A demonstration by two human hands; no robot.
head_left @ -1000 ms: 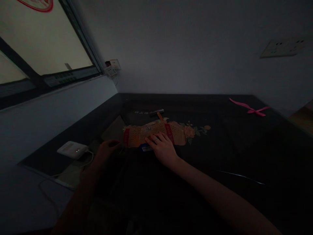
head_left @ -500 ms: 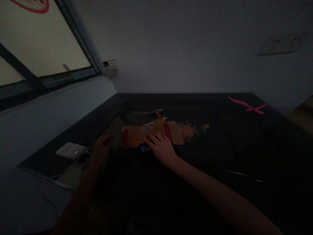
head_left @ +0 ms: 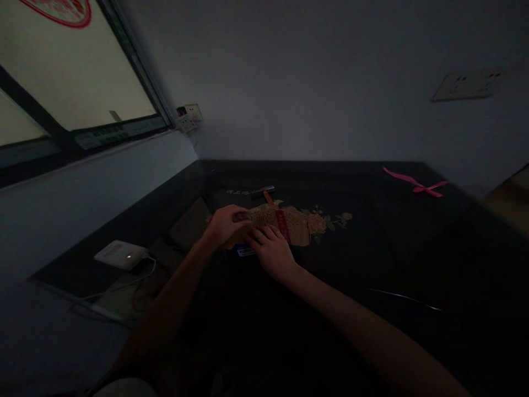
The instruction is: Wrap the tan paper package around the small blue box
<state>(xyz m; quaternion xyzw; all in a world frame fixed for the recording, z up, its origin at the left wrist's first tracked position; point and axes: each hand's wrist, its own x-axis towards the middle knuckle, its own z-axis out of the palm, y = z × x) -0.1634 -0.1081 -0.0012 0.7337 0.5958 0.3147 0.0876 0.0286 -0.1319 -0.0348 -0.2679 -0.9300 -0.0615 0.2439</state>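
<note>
A tan patterned sheet of paper or card (head_left: 298, 223) with red bands lies on the dark table. My right hand (head_left: 273, 251) rests on its front edge, fingers spread, a ring on one finger. Over the sheet's left part is my left hand (head_left: 227, 223), its fingers curled with thumb and fingertips close together; whatever is between them is too dark to make out. A blue object (head_left: 244, 251) shows at the sheet's front edge, left of my right hand. Behind the sheet lie an orange stick (head_left: 268, 198) and a dark metallic object (head_left: 263, 191).
A white device (head_left: 120, 255) with a cable lies at the left of the dark table (head_left: 330, 176). A pink ribbon (head_left: 424, 188) is at the back right, and a thin metallic strip (head_left: 407, 296) at the right front. Wall sockets (head_left: 467, 85) are above.
My left hand has moved right and forward, from beside the sheet to over its left part. My right hand has stayed on the sheet. The view has shifted slightly.
</note>
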